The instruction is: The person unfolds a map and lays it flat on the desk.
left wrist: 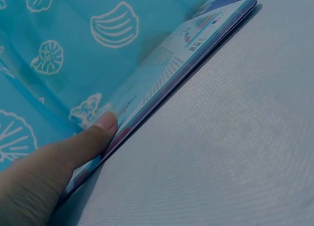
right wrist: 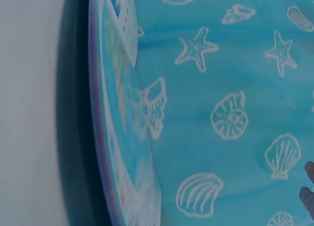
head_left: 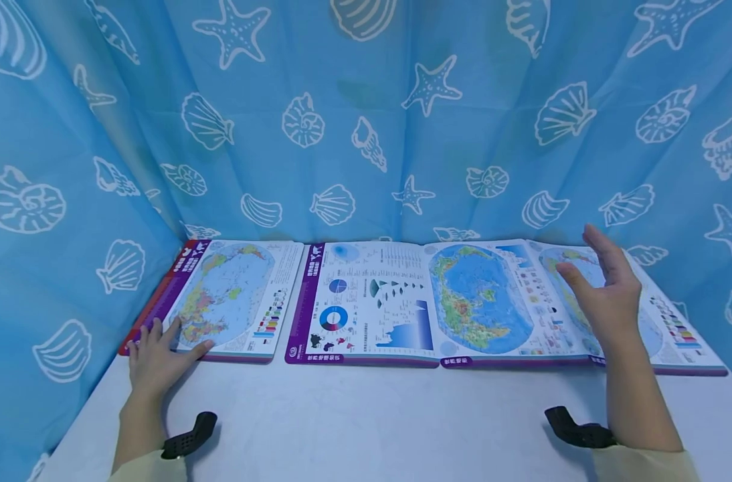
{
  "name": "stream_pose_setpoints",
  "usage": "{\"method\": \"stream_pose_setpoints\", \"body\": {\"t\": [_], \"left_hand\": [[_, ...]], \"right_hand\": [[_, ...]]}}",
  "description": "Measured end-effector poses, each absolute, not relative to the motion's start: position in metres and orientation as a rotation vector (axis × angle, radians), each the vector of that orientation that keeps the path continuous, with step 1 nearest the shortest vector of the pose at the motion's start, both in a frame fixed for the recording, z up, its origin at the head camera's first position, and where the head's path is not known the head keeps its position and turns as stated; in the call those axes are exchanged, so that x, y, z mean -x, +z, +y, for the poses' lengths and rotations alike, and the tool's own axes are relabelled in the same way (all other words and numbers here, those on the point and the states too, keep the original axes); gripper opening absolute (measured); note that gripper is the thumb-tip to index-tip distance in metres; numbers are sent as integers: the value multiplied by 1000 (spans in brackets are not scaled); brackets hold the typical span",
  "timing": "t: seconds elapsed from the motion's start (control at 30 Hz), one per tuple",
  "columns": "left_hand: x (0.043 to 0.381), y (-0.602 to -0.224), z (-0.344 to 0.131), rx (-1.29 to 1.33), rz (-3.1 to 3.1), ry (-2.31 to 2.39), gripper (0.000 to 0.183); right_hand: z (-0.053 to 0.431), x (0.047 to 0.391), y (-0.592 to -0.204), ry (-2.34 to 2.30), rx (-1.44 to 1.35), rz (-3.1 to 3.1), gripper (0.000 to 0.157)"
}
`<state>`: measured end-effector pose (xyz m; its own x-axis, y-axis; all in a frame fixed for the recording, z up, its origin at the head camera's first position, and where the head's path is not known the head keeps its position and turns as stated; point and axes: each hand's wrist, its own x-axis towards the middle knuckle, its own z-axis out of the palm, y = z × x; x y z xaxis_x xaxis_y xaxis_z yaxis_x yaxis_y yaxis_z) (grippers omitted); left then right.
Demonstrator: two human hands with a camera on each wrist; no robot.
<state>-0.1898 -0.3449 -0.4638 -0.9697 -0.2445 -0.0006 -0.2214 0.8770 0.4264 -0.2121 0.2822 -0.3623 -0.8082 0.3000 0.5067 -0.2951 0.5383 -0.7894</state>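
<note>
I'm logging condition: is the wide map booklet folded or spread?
Spread: the map booklet shows a chart panel and a world map panel side by side.

**Gloss against weave**

Glossy, smooth paper maps (head_left: pixel 486 308) at eight and four o'clock (faintly mirroring the curtain); rumpled, smooth cloth curtain (head_left: pixel 366 73) at twelve; matt, fine-ribbed cloth-like surface (head_left: pixel 378 428) at six; matt, plastic-looking wrist mounts (head_left: pixel 199 434).

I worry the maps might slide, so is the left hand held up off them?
No, the left hand has its thumb on the near edge of the leftmost map.
</note>
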Motion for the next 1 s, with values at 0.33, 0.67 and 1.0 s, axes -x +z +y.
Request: {"method": "stream_pose_setpoints", "body": {"t": [0.33,0.67,1.0], "left_hand": [[190,-463,-345,-377,-2989,-683,104],[190,-464,-344,-383,-2999,-687,105],[190,-463,-344,-382,-3002,-682,104]], "right_hand": [[245,229,-357,1227,-137,-2196,64],[211,238,-355,1289,-283,-2136,65],[174,246,-345,1398,-365,-2141,65]]}}
